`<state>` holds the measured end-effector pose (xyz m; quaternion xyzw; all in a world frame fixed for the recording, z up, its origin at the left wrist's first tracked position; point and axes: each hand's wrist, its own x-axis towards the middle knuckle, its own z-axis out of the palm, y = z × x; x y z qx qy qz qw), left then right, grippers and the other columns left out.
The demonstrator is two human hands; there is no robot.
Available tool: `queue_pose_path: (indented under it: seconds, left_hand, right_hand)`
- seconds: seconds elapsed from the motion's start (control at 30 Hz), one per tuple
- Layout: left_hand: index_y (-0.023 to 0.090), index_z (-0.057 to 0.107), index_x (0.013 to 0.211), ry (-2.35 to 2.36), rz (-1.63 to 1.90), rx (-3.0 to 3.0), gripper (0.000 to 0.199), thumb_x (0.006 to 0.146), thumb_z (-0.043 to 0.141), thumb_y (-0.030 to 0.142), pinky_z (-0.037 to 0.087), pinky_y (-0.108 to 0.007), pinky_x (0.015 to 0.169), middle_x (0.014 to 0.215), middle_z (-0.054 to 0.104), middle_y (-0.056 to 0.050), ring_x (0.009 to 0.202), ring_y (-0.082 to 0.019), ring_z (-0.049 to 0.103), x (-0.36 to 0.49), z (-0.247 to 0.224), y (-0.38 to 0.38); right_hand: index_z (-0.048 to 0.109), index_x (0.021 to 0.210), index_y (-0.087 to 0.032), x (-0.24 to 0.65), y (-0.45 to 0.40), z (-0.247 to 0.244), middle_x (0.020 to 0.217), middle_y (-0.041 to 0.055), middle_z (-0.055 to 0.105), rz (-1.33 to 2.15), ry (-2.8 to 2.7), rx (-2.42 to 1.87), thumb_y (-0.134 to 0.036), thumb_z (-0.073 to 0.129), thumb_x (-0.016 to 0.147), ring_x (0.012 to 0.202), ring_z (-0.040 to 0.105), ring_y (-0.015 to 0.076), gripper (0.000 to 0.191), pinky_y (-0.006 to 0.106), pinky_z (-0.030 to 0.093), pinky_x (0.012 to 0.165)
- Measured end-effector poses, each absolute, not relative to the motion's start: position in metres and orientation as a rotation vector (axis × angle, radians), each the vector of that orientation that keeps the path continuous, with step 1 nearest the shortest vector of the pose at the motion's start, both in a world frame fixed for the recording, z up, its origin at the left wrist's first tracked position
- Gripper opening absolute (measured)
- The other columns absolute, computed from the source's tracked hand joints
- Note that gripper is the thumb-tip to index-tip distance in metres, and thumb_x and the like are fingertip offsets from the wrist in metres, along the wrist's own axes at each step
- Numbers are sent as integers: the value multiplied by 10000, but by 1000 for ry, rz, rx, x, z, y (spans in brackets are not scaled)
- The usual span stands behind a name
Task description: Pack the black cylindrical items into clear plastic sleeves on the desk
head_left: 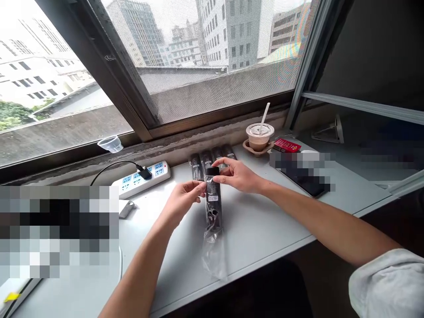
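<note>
A black folded umbrella-like item (213, 198) in a clear plastic sleeve lies in the middle of the white desk, its black cap toward the window and the loose end of the sleeve (214, 258) toward the desk's front edge. My left hand (187, 198) pinches the sleeve at the item's left side, just below the cap. From the right, my right hand (236, 175) has thumb and fingers closed around the cap end. Behind my hands, several similar wrapped black items (207, 158) lie side by side, partly hidden.
A white power strip (142, 179) with a black plug is at the left. Near the window stand a drink cup (260, 138) in a cardboard holder and a red box (287, 145). A dark phone (303, 176) lies at the right. A clear plastic cup (111, 144) rests by the sill.
</note>
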<state>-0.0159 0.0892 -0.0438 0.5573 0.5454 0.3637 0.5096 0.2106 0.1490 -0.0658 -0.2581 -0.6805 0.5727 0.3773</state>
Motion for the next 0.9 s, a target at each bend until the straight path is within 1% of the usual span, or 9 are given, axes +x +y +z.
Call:
queue_pose_path:
  seconds: [0.07,0.17,0.3,0.47,0.57,0.63,0.77,0.83,0.9]
  left_hand:
    - [149,738,885,1297,897,1339,424,787,815,554,406,-273,664,789,648,-36,719,-144,536,-15,-43,89]
    - [154,706,847,1281,931,1364,403,809,796,545,390,-265,647,748,603,-11,684,-127,494,-12,-43,88]
    - [160,676,866,1258,934,1436,393,854,750,546,427,-266,678,761,601,-7,719,-132,522,-5,-46,86]
    - [180,613,898,1201,1004,1345,409,854,739,567,515,-327,842,966,702,-57,932,-186,636,0,-51,83]
    - [181,596,911,1187,1071,1279,426,824,776,557,525,-340,870,925,716,-45,894,-172,655,0,-52,83]
    - [182,589,961,1206,1123,1224,450,787,823,525,532,-333,844,870,709,-26,850,-164,664,-1,-52,84]
    - [179,578,1074,1234,1202,1118,526,754,863,484,551,-322,792,925,709,-39,903,-187,688,-5,-49,84]
    - [182,584,1072,1228,1245,1096,518,744,871,463,565,-315,773,956,690,-30,907,-177,672,-6,-46,83]
    - [190,593,1055,1215,1268,1097,496,731,878,434,578,-313,753,1002,683,-29,921,-174,657,-6,-44,82]
  right_hand:
    - [598,1207,-192,210,147,-65,764,-13,679,1427,-1755,-681,-416,741,901,630,537,128,405,253,363,554]
    - [691,1010,-167,211,144,-64,777,9,656,1367,-1859,-714,-470,698,923,682,557,144,316,268,390,589]
    - [728,868,-169,213,140,-61,816,29,652,1239,-2124,-686,-488,688,923,727,553,160,326,280,409,625]
    - [690,963,-171,213,145,-63,880,25,664,1182,-1953,-717,-400,686,927,728,555,146,232,277,452,659]
    - [694,1046,-177,213,152,-65,953,37,674,1117,-1836,-781,-377,730,893,733,563,139,254,274,484,665]
    - [687,1154,-187,213,155,-67,1066,59,672,1116,-1754,-845,-374,755,873,749,580,134,345,263,500,645]
    - [677,1275,-175,212,154,-70,1174,118,692,1614,-1691,-853,-459,744,894,905,684,197,480,252,558,607]
    - [703,1282,-171,211,150,-71,1175,122,718,1896,-1709,-737,-479,737,909,999,706,221,485,269,605,693]
    - [691,1345,-198,209,145,-71,1172,104,736,2006,-1713,-631,-462,741,917,1054,711,220,505,298,625,799]
